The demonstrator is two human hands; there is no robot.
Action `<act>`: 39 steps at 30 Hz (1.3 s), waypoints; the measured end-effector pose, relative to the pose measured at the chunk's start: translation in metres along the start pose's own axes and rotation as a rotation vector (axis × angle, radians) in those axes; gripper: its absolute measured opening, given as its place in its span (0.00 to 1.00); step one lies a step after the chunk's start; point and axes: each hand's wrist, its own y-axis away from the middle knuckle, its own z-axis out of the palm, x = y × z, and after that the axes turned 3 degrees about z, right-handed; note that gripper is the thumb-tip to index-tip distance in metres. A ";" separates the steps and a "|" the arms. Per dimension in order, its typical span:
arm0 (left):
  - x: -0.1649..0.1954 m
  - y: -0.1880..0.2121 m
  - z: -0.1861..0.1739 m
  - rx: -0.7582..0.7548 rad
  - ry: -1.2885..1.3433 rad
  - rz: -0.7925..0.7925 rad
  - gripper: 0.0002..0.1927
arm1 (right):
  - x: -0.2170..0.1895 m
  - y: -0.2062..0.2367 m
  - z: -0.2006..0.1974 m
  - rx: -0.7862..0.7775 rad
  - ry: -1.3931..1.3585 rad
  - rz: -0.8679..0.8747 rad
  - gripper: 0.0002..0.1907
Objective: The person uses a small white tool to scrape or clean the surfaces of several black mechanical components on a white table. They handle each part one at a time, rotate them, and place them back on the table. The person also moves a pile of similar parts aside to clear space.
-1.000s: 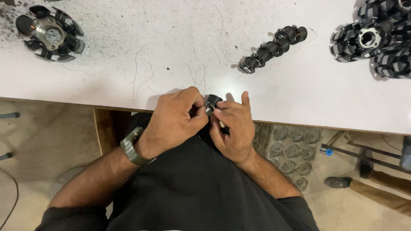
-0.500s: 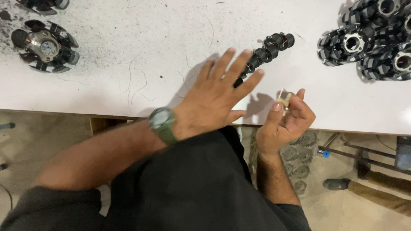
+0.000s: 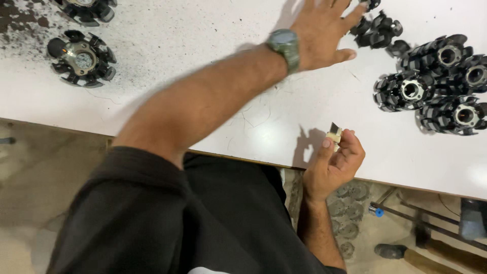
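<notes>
Left hand (image 3: 319,30) now farther out, open, fingertips cut off; right hand (image 3: 332,162) pinching small cream part (image 3: 334,135).

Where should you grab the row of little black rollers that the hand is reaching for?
Probably across the middle of the row of black rollers, coming down from above with fingers on its two long sides. It lies flat on the white table, and the left hand is already spread just beside it.

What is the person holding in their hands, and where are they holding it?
The right hand pinches a small pale part by its lower end, between thumb and fingertips. The left hand holds nothing; it lies spread open over the white table beside black roller pieces.
</notes>
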 end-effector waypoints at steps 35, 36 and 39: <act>-0.016 0.218 -0.071 -0.245 0.382 0.312 0.57 | -0.043 0.015 0.036 -0.416 0.064 -0.025 0.10; -0.011 0.217 -0.077 -0.236 0.376 0.301 0.55 | -0.046 0.014 0.034 -0.421 0.058 -0.022 0.12; 0.006 0.223 -0.092 -0.058 0.392 0.318 0.40 | -0.052 0.012 0.032 -0.447 0.167 -0.106 0.12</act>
